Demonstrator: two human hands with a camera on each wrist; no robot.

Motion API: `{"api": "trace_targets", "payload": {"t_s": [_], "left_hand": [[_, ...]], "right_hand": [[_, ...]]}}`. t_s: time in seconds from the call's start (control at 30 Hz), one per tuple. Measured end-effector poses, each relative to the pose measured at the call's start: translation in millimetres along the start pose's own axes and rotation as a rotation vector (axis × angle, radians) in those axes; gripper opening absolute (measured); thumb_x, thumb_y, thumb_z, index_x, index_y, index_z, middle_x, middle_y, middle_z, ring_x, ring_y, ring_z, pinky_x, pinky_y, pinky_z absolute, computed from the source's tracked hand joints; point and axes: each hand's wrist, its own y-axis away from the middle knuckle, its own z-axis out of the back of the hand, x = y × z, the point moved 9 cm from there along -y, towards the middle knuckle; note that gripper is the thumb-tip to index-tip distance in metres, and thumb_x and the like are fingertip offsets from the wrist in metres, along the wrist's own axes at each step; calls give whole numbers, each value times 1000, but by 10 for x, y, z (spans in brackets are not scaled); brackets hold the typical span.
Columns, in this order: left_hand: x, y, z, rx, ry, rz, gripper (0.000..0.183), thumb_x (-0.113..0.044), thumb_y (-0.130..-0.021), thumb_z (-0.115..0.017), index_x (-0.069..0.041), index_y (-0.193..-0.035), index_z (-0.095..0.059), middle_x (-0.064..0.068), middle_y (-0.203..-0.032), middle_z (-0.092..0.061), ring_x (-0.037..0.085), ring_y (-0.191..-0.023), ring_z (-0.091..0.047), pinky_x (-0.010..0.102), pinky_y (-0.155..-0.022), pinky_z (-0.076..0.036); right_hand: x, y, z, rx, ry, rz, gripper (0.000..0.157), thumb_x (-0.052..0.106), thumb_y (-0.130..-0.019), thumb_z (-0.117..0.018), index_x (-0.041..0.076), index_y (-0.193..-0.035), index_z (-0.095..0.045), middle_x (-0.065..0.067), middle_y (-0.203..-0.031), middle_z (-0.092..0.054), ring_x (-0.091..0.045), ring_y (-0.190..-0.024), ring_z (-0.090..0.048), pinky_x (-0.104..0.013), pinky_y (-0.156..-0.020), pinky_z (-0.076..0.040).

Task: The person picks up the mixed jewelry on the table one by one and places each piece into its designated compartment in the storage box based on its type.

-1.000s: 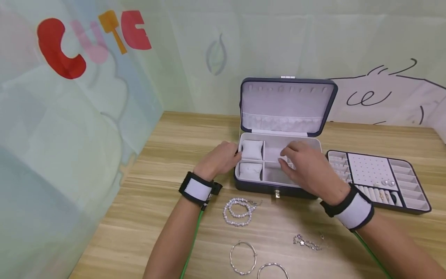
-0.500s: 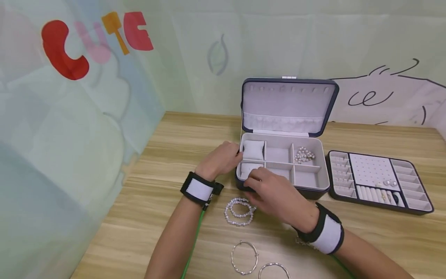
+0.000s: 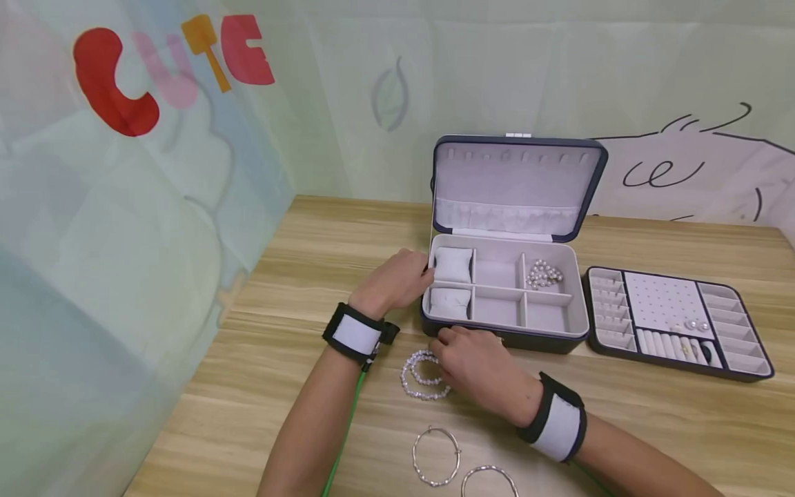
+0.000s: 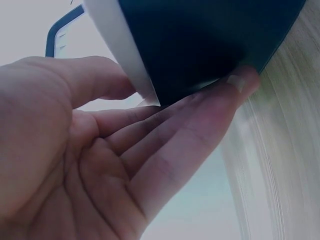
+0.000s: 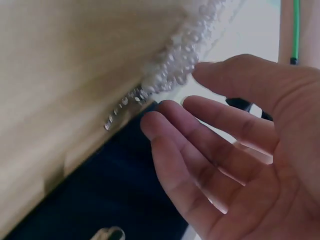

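Note:
A dark blue jewelry box with a pale lining stands with its lid raised. My left hand grips its left wall; in the left wrist view the thumb hooks over the rim and the fingers lie along the dark outer side. In front of the box, my right hand reaches over a coiled beaded necklace on the table, covering its right part. The right wrist view shows the fingers apart and the thumb tip right at the pearly beads. A pearl string lies in the box's back right compartment.
Two bangles, a full one and one cut by the frame, lie near the front. A jewelry tray with rings and pearl earrings sits right of the box. Two small cushions fill the left compartments. A printed cloth hangs behind.
My right hand has moved from over the box's right compartments, forward and left, down to the beaded necklace. The pearl string in the box has come into sight. My left hand stays put.

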Motion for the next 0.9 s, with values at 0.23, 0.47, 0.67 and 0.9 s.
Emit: {"api": "trace_targets", "payload": {"t_s": [0.23, 0.47, 0.67, 0.9], "left_hand": [[-11, -3, -1, -3, -10, -6, 33, -18, -105, -46, -10, -75, -55, 1, -68, -51, 15, -58, -50, 27, -50, -37], [-9, -4, -1, 0, -12, -8, 32, -18, -105, -46, -10, -76, -55, 2, -69, -51, 16, -59, -50, 26, -50, -37], [4, -4, -11, 6, -4, -4, 33, -18, -105, -46, -10, -75, -55, 2, -69, -51, 16, -59, -50, 26, -51, -38], [-9, -5, -8, -4, -24, -14, 33, -18, -105, -46, -11, -74, -55, 2, -70, -52, 16, -60, -51, 26, -51, -37]], "right_hand": [[24, 10, -76, -29, 25, -3, 10, 12, -85, -75, 11, -94, -74, -1, -87, -69, -18, -75, -63, -32, -54, -51], [32, 16, -122, -14, 34, -7, 18, 13, -81, -78, 10, -97, -70, -3, -88, -68, -19, -75, -63, -33, -56, -54], [-45, 0, -89, 16, -139, -37, 17, 12, -79, -78, 12, -89, -64, 0, -81, -60, -17, -69, -60, -31, -52, -47], [-165, -8, 33, 48, -450, -68, 21, 6, -75, -74, 20, -84, -62, 11, -75, -62, -3, -66, -54, -20, -57, -43]]}}
